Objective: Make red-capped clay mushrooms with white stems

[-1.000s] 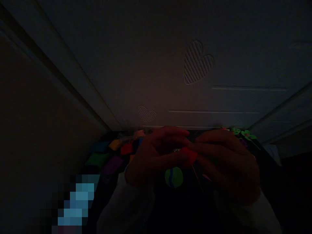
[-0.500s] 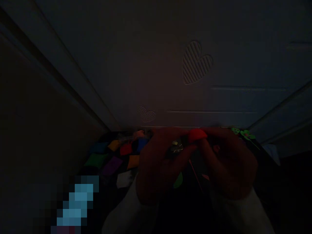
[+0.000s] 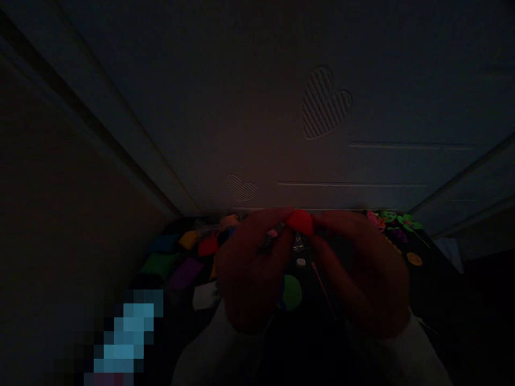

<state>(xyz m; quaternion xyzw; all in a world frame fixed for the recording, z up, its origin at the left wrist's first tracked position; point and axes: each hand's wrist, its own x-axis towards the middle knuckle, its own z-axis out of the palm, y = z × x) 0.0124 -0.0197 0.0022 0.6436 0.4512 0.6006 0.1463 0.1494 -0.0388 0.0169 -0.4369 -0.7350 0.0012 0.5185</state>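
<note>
In dim light, a small lump of red modelling clay is pinched between my two hands, above the dark table. My left hand grips its left side with thumb and fingers. On the other side, my right hand has its thumb and fingertips closed at the lump's right edge. Beneath the hands lie a green disc with some blue at its left edge, a small white piece and a thin pink stick tool.
Several coloured clay packs, among them a purple one and a white one, lie at the left. Flower-like shapes, one a green flower, and an orange disc are at the right. A pale panel with heart reliefs rises behind the table.
Both hands have shifted left with the red clay, which is turned differently and shows more of its side. The small white piece and the orange disc have come into view.
</note>
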